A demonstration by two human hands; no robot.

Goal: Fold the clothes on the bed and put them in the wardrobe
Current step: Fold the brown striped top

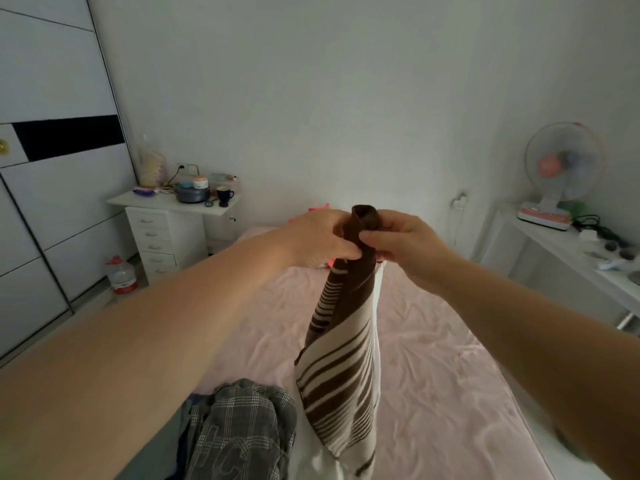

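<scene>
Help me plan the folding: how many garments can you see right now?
2 for certain. The striped garment hangs from both hands, left hand and right hand, above the bed. The plaid garment lies crumpled at the near edge; more may lie under it.

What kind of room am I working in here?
Most likely a home bedroom: a bed with a pink sheet, a tall wardrobe with sliding doors at left, and a white chest of drawers by the wall.
</scene>
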